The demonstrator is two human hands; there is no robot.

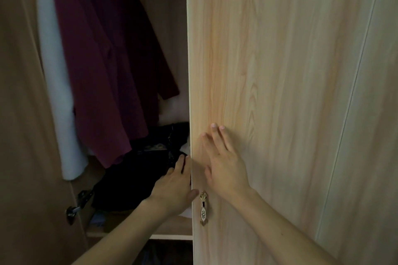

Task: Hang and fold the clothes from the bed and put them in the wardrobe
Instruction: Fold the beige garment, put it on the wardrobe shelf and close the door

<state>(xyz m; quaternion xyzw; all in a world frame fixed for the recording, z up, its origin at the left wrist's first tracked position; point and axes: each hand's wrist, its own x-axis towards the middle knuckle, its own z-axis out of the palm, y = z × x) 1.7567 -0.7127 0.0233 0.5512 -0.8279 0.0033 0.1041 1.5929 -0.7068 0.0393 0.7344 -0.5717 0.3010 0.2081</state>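
Left door: the open door [19, 114] stands at the far left, its metal hinge [77, 204] low on the inner side.
Hanging clothes: a white garment [58, 97] and a maroon garment [107, 66] hang inside the wardrobe [170, 28].
Shelf: dark clothes [129, 183] lie piled on the shelf [172, 236] beneath them.
Left hand: the left hand [172, 189] reaches forward, fingers round the edge of the right door [280, 92], thumb on its front.
Right hand: the right hand [224, 163] lies flat on that door, fingers straight and spread, above the ornate handle [203, 208].
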